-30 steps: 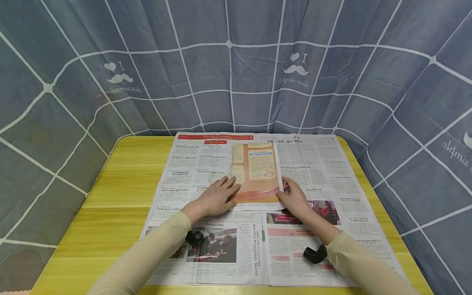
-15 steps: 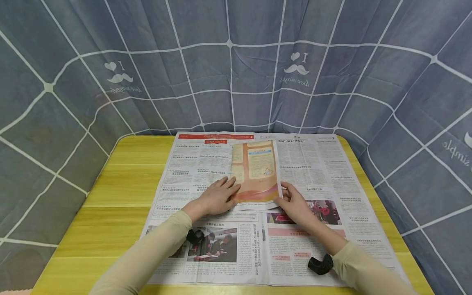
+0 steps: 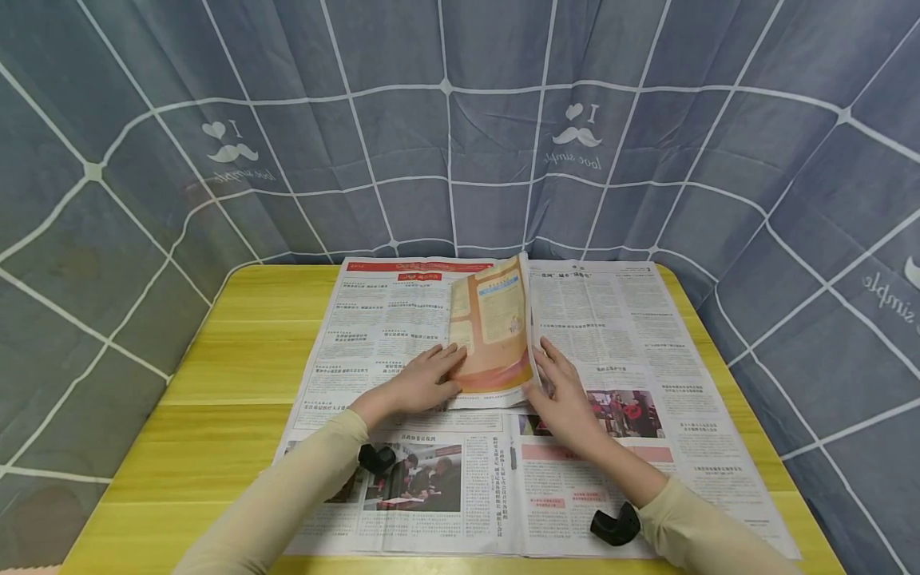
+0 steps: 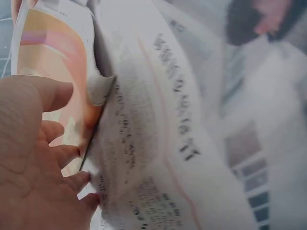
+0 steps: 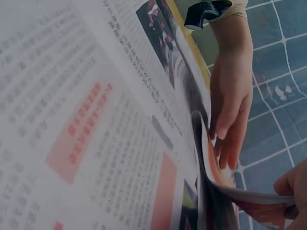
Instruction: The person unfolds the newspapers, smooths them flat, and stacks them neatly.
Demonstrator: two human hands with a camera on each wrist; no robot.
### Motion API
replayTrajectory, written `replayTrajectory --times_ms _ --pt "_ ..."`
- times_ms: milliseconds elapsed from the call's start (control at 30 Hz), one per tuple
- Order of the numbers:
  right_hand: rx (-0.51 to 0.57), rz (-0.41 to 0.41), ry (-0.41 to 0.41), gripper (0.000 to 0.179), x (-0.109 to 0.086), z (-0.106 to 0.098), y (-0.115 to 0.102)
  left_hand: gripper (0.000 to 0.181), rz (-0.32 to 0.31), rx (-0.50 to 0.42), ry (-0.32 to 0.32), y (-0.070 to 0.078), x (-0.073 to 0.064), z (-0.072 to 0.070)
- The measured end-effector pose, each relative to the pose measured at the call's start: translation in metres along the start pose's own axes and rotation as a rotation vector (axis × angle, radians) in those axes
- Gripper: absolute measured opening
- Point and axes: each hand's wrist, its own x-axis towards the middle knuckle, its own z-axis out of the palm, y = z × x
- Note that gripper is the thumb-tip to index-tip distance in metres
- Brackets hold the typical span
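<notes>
An orange-and-cream booklet [image 3: 496, 339] lies on the spread newspaper [image 3: 402, 383], its right side raised and bent upward. My left hand [image 3: 420, 378] rests along the booklet's left edge, fingers extended over it. At the lower right edge, my right hand [image 3: 564, 399] pinches the raised side between thumb and fingers. The left wrist view has the left hand [image 4: 33, 148] beside the booklet's curled bottom edge. From the right wrist, part of the right hand [image 5: 295, 196] is visible holding the booklet's edge [image 5: 261, 208]; most of that hand is out of frame.
The newspaper covers the middle and right of a yellow wood-grain table [image 3: 216, 399]. A grey curtain with white grid lines [image 3: 489, 136] surrounds the table's back and sides. Black wrist devices sit near each cuff, the right one [image 3: 615, 524] over the newspaper.
The booklet's right side has risen from nearly flat to a steep tilt, moving up and leftward with my right hand. My left hand has stayed almost still.
</notes>
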Motion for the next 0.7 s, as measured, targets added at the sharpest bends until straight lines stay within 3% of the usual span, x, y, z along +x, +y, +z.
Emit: replayTrajectory --times_ms 100,333,567,700 --pt "0.013 -0.013 -0.003 0.062 0.000 0.001 -0.006 0.069 -0.003 -0.135 0.015 0.004 0.001 -0.007" --pt "0.212 -0.066 -0.113 0.070 0.004 0.012 -0.025 0.071 -0.008 -0.389 0.072 0.023 0.001 -0.029" --pt "0.165 -0.177 -0.130 0.067 0.019 0.031 -0.046 0.070 0.049 -0.626 0.145 0.049 -0.001 -0.058" --pt "0.114 -0.239 -0.143 0.063 0.028 0.044 -0.054 0.070 0.048 -0.624 0.183 0.055 -0.001 -0.071"
